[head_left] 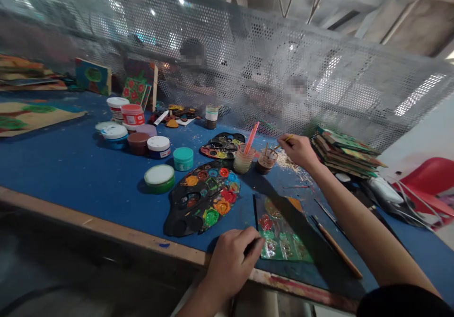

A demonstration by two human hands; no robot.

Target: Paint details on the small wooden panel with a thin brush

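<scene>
We pinch a slim yellow paintbrush (277,147) in our right hand (298,151), angled into a clear jar (266,162) of brown liquid, right of centre. Nearer lies a glossily painted panel (282,229); our left hand (234,256) curls beside it, its grip unclear to us. Leftward, a black palette (177,226) holds thick paint blobs.

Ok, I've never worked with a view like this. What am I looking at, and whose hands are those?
There's no machine: one person's bare hands, seen from a head-worn camera looking forward and down. The right hand holds a paintbrush at the mouth of a jar of dark liquid. The left hand is by the near-left corner of a painted panel. On the blue tabletop lie two black palettes, paint tubs and loose brushes.
</scene>
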